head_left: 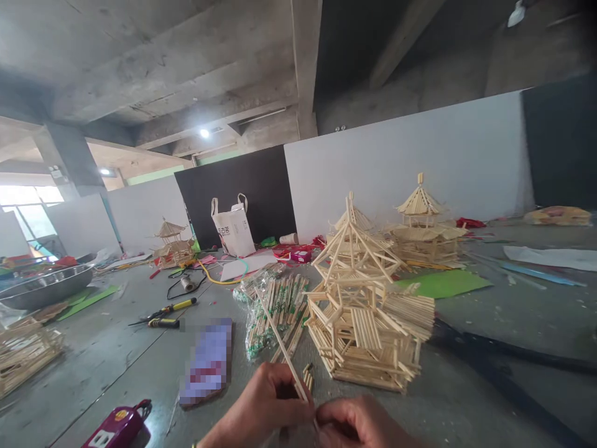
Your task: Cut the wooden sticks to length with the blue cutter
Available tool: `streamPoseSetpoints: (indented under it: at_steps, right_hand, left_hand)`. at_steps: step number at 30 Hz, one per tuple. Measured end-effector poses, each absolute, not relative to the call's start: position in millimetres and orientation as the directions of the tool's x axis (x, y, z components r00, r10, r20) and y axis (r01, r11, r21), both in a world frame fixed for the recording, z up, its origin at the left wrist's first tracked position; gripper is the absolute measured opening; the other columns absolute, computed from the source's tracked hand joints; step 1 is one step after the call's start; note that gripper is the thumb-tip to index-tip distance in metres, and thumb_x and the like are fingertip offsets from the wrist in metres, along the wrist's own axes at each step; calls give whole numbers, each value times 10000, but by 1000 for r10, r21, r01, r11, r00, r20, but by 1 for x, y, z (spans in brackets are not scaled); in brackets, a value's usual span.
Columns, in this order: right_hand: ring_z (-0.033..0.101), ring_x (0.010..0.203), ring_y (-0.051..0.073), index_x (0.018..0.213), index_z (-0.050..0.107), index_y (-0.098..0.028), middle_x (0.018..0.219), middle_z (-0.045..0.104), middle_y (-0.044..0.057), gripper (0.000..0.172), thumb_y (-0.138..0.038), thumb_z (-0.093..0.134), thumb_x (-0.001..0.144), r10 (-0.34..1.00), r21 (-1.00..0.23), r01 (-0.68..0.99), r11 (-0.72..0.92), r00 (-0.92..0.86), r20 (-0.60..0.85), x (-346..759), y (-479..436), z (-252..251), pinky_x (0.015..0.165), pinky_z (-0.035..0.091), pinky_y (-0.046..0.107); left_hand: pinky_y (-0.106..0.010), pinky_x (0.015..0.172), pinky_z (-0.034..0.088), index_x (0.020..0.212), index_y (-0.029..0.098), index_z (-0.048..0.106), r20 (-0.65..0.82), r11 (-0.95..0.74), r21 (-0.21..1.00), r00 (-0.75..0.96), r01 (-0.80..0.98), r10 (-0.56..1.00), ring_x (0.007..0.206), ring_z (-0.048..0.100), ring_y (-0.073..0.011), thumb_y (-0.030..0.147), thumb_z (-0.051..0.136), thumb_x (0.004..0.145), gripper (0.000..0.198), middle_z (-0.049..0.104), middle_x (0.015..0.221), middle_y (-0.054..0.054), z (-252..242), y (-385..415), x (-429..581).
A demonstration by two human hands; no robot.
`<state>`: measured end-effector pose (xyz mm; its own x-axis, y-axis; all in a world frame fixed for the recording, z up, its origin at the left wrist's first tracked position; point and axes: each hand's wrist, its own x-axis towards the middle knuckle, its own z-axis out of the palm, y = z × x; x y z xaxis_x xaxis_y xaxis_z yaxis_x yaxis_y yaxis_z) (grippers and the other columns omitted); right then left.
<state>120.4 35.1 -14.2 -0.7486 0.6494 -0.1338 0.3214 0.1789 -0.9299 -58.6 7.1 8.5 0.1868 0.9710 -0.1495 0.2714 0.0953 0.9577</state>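
The left hand (pixel 261 404) and right hand (pixel 359 423) meet low over the grey tabletop (pixel 466 386), both pinching one thin wooden stick (pixel 280 339) that slants up and left from the closed grip. Short stick pieces (pixel 308 375) seem tucked in the left fingers, beside the stick pagoda (pixel 364 311).

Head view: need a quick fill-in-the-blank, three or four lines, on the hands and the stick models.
1. Both hands, left hand and right hand, pinch one thin wooden ____.
2. The nearest pagoda model is built from ____ sticks.
3. The pliers on the table have ____ handles.
4. The white bag stands against a ____ panel.

Missing words: stick; wooden; yellow; black
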Motion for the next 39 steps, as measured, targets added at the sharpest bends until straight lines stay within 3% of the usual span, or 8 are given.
streamPoseSetpoints:
  at_steps: [3, 7, 12, 16, 19, 24, 31, 39]
  right_hand:
    - [308, 539, 77, 659, 609, -118, 569, 354, -30, 158, -257, 599, 733, 593, -986, 154, 56, -800, -91, 120, 35, -9, 438, 238, 186]
    - [293, 454, 42, 704, 674, -124, 523, 382, -43, 246, -358, 617, 753, 523, -999, -32, -25, -852, 15, 120, 34, -4, 419, 225, 173]
    - [324, 505, 63, 745, 652, -126, 552, 373, -43, 250, -306, 493, 816, 650, -969, 193, 155, -759, -47, 125, 29, 3, 433, 231, 182]
    - [316, 492, 58, 615, 540, -144, 513, 348, -60, 241, -158, 438, 832, 672, -729, 464, 503, -741, -8, 130, 25, 7, 447, 225, 188]
    - [315, 474, 46, 549, 504, -132, 490, 416, -55, 194, -68, 499, 731, 638, -618, 493, 613, -770, 18, 129, 23, 3, 448, 199, 199]
    - [506, 494, 72, 641, 628, -129, 626, 667, 46, 169, -84, 502, 745, 619, -495, 520, 696, -784, 47, 128, 21, -4, 439, 238, 185]
    - [620, 552, 130, 675, 655, -143, 647, 694, 53, 160, -104, 518, 748, 581, -419, 504, 755, -810, 73, 128, 22, -5, 436, 256, 204]
    - [650, 588, 148, 675, 637, -160, 683, 705, 28, 149, -77, 523, 722, 547, -412, 459, 787, -829, 121, 126, 25, -15, 459, 256, 222]
  left_hand:
    - [-175, 365, 351, 613, 158, 574, -161, 127, 977, 206, 169, 965, 358, 412, -63, 345, 714, 590, 234, 473, 433, 55, 10, 0, -48]
    - [-172, 364, 367, 646, 149, 599, -153, 166, 984, 189, -58, 970, 381, 435, -65, 433, 754, 576, 331, 507, 475, 35, 13, -5, -41]
    - [-196, 358, 382, 636, 152, 571, -143, 101, 959, 142, 266, 980, 377, 435, -80, 496, 663, 606, 357, 474, 463, 42, 17, -2, -47]
    - [-186, 373, 365, 682, 139, 613, -76, 41, 876, 53, 481, 996, 385, 449, -83, 343, 614, 692, 204, 494, 457, 42, 20, 2, -58]
    - [-174, 377, 342, 642, 142, 626, -80, 36, 827, 53, 561, 995, 392, 468, -84, 233, 594, 692, 109, 518, 456, 38, 18, 3, -61]
    - [-166, 377, 329, 621, 158, 619, -98, 50, 812, 51, 581, 994, 380, 475, -81, 195, 588, 681, 77, 535, 439, 51, 7, 5, -60]
    - [-180, 359, 361, 641, 168, 589, -84, 57, 846, 26, 529, 996, 355, 493, -99, 294, 584, 711, 144, 518, 423, 60, 0, 8, -61]
    - [-177, 333, 346, 595, 167, 573, -85, 83, 874, -18, 478, 996, 325, 479, -99, 247, 601, 674, 116, 519, 378, 55, 3, 6, -57]
